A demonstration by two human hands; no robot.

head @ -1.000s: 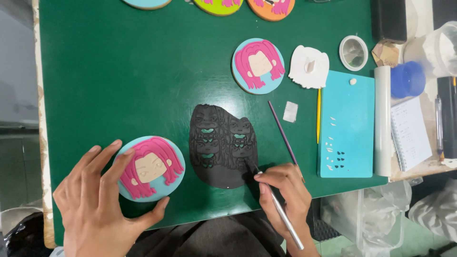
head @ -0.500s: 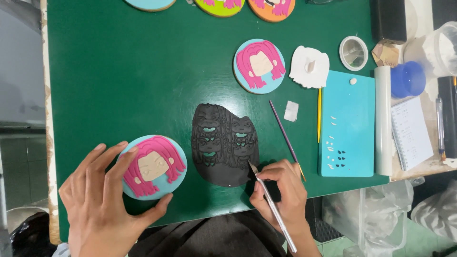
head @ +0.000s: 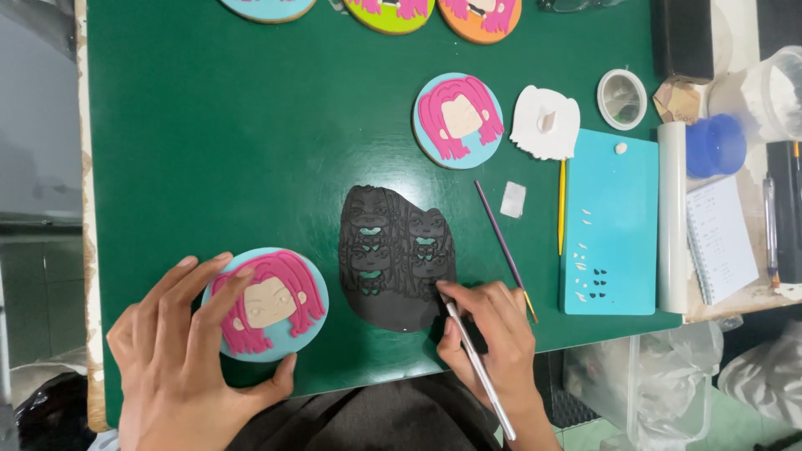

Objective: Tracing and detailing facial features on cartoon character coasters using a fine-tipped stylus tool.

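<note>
Head view: at the table's right edge stand a blue cup [head: 715,144] and a small clear round tub [head: 622,98]; what they hold cannot be told. The green table [head: 209,125] carries a black sheet of cut-out faces [head: 393,250] and a teal cutting mat [head: 614,225]. The left hand [head: 180,351], fingers spread apart, rests on a round blue disc with a pink-haired face [head: 267,302]. The right hand [head: 489,334] has its fingers clamped on a thin metal tool [head: 476,367], tip touching the black sheet's lower right edge.
</note>
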